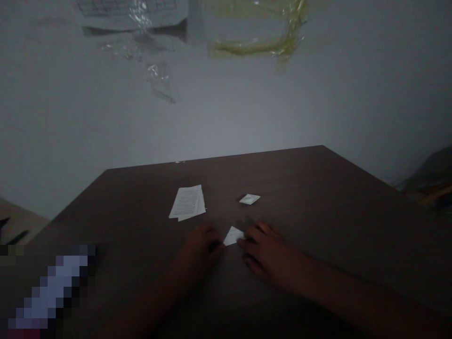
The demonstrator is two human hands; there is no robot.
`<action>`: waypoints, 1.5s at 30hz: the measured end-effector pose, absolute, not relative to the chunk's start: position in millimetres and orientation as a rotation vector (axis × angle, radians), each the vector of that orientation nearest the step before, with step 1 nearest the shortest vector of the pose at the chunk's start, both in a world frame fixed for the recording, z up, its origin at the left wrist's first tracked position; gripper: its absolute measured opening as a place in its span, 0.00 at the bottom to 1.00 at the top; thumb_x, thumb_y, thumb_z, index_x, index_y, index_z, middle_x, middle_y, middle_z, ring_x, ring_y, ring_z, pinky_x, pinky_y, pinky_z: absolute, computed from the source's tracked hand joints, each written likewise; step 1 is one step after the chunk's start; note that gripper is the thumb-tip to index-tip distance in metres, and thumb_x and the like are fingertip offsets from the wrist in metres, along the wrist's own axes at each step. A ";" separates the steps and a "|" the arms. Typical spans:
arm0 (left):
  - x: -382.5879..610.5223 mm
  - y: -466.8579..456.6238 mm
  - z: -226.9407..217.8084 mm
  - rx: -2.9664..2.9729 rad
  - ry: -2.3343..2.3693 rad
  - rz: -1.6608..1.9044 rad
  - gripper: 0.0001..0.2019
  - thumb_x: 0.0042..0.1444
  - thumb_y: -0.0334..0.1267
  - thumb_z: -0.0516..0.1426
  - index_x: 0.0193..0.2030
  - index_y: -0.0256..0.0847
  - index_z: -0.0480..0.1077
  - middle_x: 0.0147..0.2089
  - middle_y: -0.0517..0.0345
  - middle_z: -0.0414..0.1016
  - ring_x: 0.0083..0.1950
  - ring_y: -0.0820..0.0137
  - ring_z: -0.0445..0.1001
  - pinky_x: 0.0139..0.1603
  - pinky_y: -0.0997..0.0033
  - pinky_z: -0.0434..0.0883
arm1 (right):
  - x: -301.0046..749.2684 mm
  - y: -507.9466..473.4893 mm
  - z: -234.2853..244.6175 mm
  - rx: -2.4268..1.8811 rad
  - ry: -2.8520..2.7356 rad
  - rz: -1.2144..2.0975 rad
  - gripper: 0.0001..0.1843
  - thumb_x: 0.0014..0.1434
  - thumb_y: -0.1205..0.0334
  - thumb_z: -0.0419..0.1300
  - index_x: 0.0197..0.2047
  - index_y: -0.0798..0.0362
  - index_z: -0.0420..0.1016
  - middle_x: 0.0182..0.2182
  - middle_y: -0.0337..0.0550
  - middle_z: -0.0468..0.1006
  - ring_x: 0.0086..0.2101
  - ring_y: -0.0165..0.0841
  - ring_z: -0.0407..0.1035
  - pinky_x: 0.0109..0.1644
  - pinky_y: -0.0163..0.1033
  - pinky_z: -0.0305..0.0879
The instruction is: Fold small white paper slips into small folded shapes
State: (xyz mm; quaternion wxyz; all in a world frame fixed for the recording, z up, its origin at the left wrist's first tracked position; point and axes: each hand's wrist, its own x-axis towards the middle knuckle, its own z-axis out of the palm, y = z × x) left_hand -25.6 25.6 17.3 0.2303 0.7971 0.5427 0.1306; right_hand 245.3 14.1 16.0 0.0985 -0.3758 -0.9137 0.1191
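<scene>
A small white folded paper (pixel 233 236), roughly triangular, is between my two hands just above the dark wooden table. My left hand (pixel 203 245) has its fingers curled, with thumb and fingertip pinching the paper's left corner. At the opposite side my right hand (pixel 270 254) grips the right corner, its fingers covering that end. Beyond the hands lies a second folded paper (pixel 250 199), diamond-shaped. To its left rests a small stack of printed paper sheets (pixel 187 201), slightly fanned. Dim light hides the finer folds.
The brown table (pixel 300 179) meets a pale wall (pixel 247 108) at its far edge. Yellowed tape (pixel 254 48) and clear plastic scraps (pixel 160 80) cling to the wall. A blurred-out rectangular object (pixel 52 287) is at the lower left. Dark items (pixel 438 188) stand off the table's right side.
</scene>
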 end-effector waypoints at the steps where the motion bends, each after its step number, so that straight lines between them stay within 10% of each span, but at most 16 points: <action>1: -25.0 25.9 17.5 2.187 1.494 0.369 0.06 0.71 0.32 0.65 0.45 0.43 0.86 0.53 0.50 0.86 0.57 0.53 0.85 0.62 0.52 0.81 | 245.1 14.3 15.4 -1.116 -2.697 0.353 0.21 0.79 0.60 0.65 0.70 0.53 0.87 0.63 0.63 0.85 0.64 0.61 0.77 0.69 0.70 0.78; 35: -15.5 20.7 21.9 2.061 1.540 0.596 0.08 0.69 0.31 0.60 0.43 0.45 0.81 0.46 0.55 0.88 0.48 0.58 0.87 0.53 0.61 0.84 | 245.4 10.5 10.1 -1.115 -2.683 0.320 0.22 0.78 0.59 0.66 0.71 0.50 0.86 0.63 0.61 0.85 0.63 0.61 0.76 0.67 0.68 0.80; 45: -16.7 23.5 18.5 2.290 1.453 0.508 0.16 0.70 0.25 0.57 0.52 0.46 0.86 0.54 0.52 0.89 0.59 0.52 0.86 0.69 0.52 0.79 | 245.8 9.5 8.1 -1.125 -2.689 0.303 0.23 0.78 0.57 0.68 0.72 0.51 0.85 0.69 0.64 0.83 0.66 0.62 0.75 0.71 0.69 0.78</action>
